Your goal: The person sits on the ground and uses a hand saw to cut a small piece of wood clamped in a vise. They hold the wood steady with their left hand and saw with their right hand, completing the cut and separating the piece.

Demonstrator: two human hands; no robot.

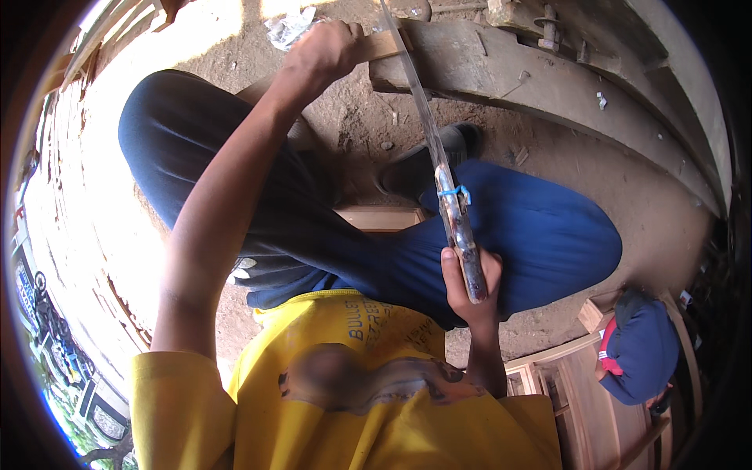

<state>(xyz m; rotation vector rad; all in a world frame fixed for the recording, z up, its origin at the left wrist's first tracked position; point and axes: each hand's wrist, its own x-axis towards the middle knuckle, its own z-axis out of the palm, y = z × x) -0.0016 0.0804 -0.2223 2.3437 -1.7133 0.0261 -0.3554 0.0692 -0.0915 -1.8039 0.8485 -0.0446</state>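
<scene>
At about twelve o'clock of the head view, the left hand (pixel 325 51) is clenched around a short stick of pale wood (pixel 382 45), pressing its end against a heavy grey timber block (pixel 501 66) that lies on the dirt floor (pixel 627 196). The left forearm runs down from there toward seven o'clock, over the person's dark blue trousers (pixel 548 235).

Just right of centre, at roughly four o'clock from the middle, the right hand (pixel 468 283) grasps the handle of a long knife (pixel 439 168). The handle is worn and mottled, with a loop of blue string (pixel 454 190) tied around its upper end. The blade rises from the hand toward twelve o'clock, thin and slightly curved, and its upper part crosses the wood stick where that meets the block. Whether the edge is touching the stick I cannot tell.

A dark shoe (pixel 431 160) stands on the dirt just behind the blade. A small wooden box (pixel 381 217) shows between the knees. At four o'clock near the rim lies a blue cap with a red band (pixel 642 348), resting on pale wooden frames (pixel 580 392). The yellow shirt (pixel 345 407) fills six o'clock.
</scene>
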